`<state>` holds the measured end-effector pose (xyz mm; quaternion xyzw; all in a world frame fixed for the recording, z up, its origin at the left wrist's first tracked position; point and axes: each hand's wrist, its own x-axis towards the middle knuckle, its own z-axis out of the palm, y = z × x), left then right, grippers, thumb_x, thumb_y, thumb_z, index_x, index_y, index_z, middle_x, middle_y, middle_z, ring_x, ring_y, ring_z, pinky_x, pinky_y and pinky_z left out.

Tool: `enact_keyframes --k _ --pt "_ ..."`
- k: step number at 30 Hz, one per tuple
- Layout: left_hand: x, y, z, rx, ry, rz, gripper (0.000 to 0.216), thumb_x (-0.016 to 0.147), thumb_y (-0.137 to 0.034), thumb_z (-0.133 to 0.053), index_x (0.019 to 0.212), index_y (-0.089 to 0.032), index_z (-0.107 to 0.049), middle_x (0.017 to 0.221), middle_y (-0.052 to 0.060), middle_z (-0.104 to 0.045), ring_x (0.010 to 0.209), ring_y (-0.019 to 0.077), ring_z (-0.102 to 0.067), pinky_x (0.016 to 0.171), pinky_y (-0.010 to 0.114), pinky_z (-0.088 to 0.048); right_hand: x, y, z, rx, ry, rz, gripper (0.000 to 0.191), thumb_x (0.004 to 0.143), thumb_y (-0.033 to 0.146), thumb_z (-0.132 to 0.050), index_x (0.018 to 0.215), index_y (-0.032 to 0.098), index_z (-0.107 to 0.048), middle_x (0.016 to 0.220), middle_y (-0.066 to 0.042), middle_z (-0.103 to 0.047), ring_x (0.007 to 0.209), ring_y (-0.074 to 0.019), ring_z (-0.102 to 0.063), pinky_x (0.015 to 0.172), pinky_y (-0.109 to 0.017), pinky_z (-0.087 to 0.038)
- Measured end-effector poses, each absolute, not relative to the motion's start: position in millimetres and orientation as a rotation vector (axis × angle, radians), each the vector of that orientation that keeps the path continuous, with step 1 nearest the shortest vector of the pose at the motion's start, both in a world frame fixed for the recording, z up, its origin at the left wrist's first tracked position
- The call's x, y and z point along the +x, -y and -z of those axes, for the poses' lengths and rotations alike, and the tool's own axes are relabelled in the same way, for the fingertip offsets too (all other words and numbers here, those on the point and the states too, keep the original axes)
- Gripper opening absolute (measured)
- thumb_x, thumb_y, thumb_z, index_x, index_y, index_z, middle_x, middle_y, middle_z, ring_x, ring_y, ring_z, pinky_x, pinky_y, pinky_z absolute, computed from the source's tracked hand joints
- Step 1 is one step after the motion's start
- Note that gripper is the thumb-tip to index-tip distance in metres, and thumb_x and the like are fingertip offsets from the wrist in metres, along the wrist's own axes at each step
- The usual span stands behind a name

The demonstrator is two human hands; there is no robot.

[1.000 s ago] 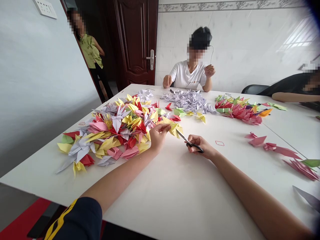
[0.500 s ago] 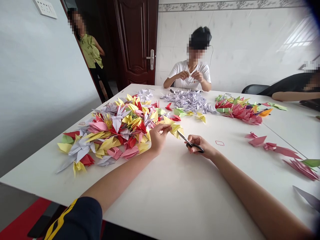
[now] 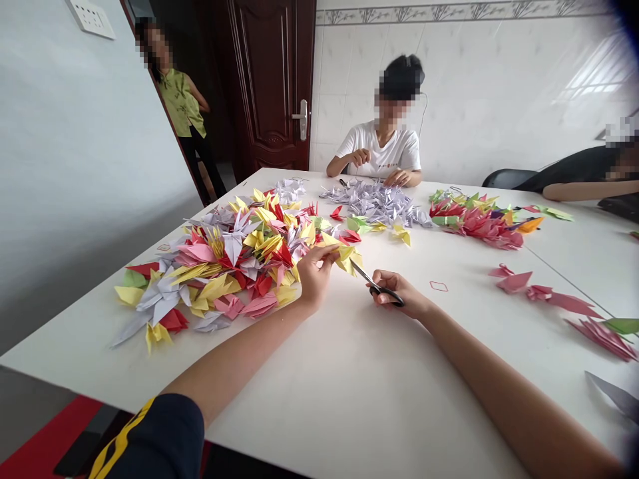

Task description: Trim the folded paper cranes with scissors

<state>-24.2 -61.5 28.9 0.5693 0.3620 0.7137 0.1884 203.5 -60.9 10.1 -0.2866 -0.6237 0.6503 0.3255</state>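
This is a room with white tiled wall [image 3: 479,86] and a dark wooden door [image 3: 269,86], and a person [image 3: 182,103] stands in the doorway. A long white bench [image 3: 319,372] fills most of the view. One co-worker [image 3: 384,150] sits at the far side, with one hand resting on a pile of lavender paper cranes [image 3: 372,203]. Another co-worker [image 3: 584,169] leans at the right side. On the bench, a big mixed heap of origami cranes [image 3: 234,263] in yellow, red, pink and lavender lies on the left, and a smaller red and pink pile [image 3: 479,226] lies at the far right. Some loose pink cranes [image 3: 549,299] are nearer on the right.

The person's left hand [image 3: 315,276] is closed and pinches a yellow paper crane [image 3: 347,258] between the fingers, at the edge of the big heap and above the bench. The right hand [image 3: 399,293] is closed around black-handled scissors [image 3: 377,285]. Their blade tip is just beside the yellow paper crane. I cannot tell if it touches the paper.
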Motion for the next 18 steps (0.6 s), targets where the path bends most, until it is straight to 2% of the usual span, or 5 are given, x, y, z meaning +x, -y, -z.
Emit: enact_keyframes --k 3,9,18 --pt "-23.8 63.3 -28.7 1.666 -0.991 -1.998 0.016 0.088 -0.025 -0.068 0.1 -0.023 -0.079 0.087 0.005 -0.075 0.078 0.0143 -0.067 0.074 0.026 -0.052 202.3 62.2 -10.9 -0.74 1.638 -1.693 0.049 0.061 0.045 -0.091 0.081 0.021 -0.053 0.059 0.002 -0.063 0.045 -0.0083 -0.043 0.042 -0.021 -0.028" --pt "-22.0 67.6 -30.5 1.705 -1.018 -1.987 0.017 0.09 -0.023 -0.064 0.1 -0.023 -0.079 0.085 0.004 -0.073 0.078 0.014 -0.065 0.073 0.026 -0.052 198.3 64.5 -10.9 -0.695 1.65 -1.682 0.048 0.064 0.047 -0.089 0.08 0.022 -0.052 0.062 0.002 -0.064 0.047 -0.0081 -0.043 0.045 -0.022 -0.029" --pt "-23.1 71.4 -34.7 1.775 -1.157 -2.027 0.023 0.093 -0.035 -0.062 0.101 -0.022 -0.079 0.077 0.005 -0.067 0.073 0.0146 -0.06 0.068 0.026 -0.049 198.3 64.1 -7.7 -0.672 1.669 -1.673 0.049 0.07 0.052 -0.084 0.085 0.023 -0.047 0.062 0.003 -0.063 0.043 -0.0086 -0.044 0.049 -0.025 -0.031"
